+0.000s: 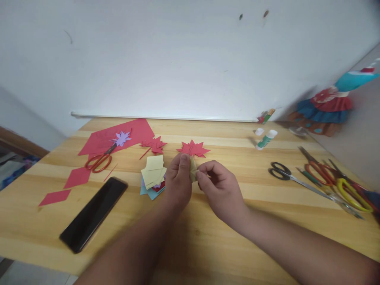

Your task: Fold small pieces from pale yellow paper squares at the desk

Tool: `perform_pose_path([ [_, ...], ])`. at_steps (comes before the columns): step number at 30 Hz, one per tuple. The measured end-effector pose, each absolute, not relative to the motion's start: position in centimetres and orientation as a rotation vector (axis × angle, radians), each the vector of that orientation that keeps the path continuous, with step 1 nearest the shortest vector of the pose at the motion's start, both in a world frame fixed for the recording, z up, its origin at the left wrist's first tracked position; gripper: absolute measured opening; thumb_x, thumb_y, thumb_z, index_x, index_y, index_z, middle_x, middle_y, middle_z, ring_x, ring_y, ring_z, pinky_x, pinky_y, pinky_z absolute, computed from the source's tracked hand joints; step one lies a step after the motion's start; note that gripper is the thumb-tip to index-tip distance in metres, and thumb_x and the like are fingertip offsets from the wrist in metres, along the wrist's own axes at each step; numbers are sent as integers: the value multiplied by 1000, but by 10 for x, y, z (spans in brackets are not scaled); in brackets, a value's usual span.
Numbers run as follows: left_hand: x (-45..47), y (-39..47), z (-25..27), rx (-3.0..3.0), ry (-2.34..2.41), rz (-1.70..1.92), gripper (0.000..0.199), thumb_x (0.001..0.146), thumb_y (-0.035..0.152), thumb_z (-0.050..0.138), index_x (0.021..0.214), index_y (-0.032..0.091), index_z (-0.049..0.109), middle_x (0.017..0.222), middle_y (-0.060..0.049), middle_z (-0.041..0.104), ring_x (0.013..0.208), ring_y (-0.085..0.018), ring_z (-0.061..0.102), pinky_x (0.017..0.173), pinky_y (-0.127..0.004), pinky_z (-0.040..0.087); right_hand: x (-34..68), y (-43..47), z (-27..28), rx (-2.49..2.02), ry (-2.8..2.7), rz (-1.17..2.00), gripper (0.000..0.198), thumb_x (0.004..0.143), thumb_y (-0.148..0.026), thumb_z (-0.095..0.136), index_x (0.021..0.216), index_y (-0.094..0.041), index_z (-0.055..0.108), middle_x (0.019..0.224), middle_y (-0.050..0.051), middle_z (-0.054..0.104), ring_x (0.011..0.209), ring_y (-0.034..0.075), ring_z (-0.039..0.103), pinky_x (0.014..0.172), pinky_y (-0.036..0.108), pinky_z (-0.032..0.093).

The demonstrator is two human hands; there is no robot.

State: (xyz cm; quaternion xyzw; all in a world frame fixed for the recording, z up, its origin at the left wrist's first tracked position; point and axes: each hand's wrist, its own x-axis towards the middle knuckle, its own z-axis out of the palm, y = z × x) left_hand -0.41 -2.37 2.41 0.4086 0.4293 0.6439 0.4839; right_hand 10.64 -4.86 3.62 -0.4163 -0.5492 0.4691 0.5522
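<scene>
Between my two hands is a small folded piece of pale yellow paper (193, 169), held up over the middle of the table. My left hand (179, 178) grips its left side, with the thumb on top. On its right edge, the thumb and fingertips of my right hand (221, 186) pinch the paper. Just left of my left hand lies a stack of yellow paper squares (152, 173), with blue, red and purple pieces under them. Behind my hands sits a red paper leaf cutout (194, 148), and a second red leaf cutout (154, 145) lies to its left.
Orange-handled scissors (99, 161) and a purple paper leaf (122, 138) rest by a red sheet (118, 136). A phone (95, 213) lies front left. Rightward are a glue stick (266, 139), black-handled scissors (282, 172) and yellow-handled scissors (353, 198). A whiteboard (166, 59) stands behind.
</scene>
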Motion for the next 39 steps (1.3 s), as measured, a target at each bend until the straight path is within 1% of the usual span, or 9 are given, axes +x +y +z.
perform_pose_path([
  [9,-6,-24,24,1084,1112,1558,57,94,71,57,68,21,49,63,3,44,58,-13,37,55,-27,32,106,-47,38,-953,-1233,1087,14,81,-24,74,78,-22,60,65,-5,56,56,10,47,49,23,40],
  [13,-7,-27,26,1107,1130,1593,59,95,73,51,70,20,56,63,2,48,59,-14,40,55,-27,35,106,-49,37,-971,-1247,1044,10,82,-22,73,83,-23,63,71,-3,61,58,11,51,51,23,43],
  [17,-7,-27,29,983,917,1599,59,91,77,51,77,20,61,65,0,54,59,-14,45,56,-27,40,108,-49,34,-967,-1255,944,9,85,-20,73,86,-24,64,74,-3,64,64,12,56,58,25,48],
  [21,-7,-27,31,899,753,1600,43,85,63,61,81,20,64,64,1,55,55,-14,44,50,-26,36,110,-49,33,-952,-1241,873,9,86,-19,72,87,-24,65,77,-1,66,68,14,61,63,28,52],
  [26,-7,-30,30,981,656,1613,23,80,41,64,72,20,59,62,1,53,56,-13,45,53,-25,39,110,-48,36,-922,-1213,856,10,86,-18,72,86,-24,65,73,-2,65,65,13,61,59,26,51],
  [28,-7,-30,29,1005,645,1618,21,81,38,63,71,20,57,63,2,52,57,-13,44,54,-25,39,109,-48,38,-924,-1201,848,10,85,-18,73,85,-24,65,71,-3,64,63,13,60,57,25,51],
  [33,-10,-30,25,1059,626,1621,23,85,40,63,74,20,59,65,2,51,57,-13,43,53,-26,36,109,-48,40,-948,-1206,826,11,85,-19,74,83,-24,65,68,-3,62,61,13,59,54,25,50],
  [36,-12,-32,21,1139,651,1595,16,87,31,62,75,21,59,67,2,52,61,-14,44,57,-27,37,109,-48,40,-938,-1204,848,11,86,-20,74,84,-24,64,68,-3,63,60,13,61,55,25,51],
  [39,-13,-34,19,1186,683,1587,16,90,24,59,73,21,58,65,3,50,62,-14,43,60,-29,35,109,-48,40,-917,-1203,854,11,88,-19,73,86,-24,63,69,-4,64,60,13,62,55,26,52],
])
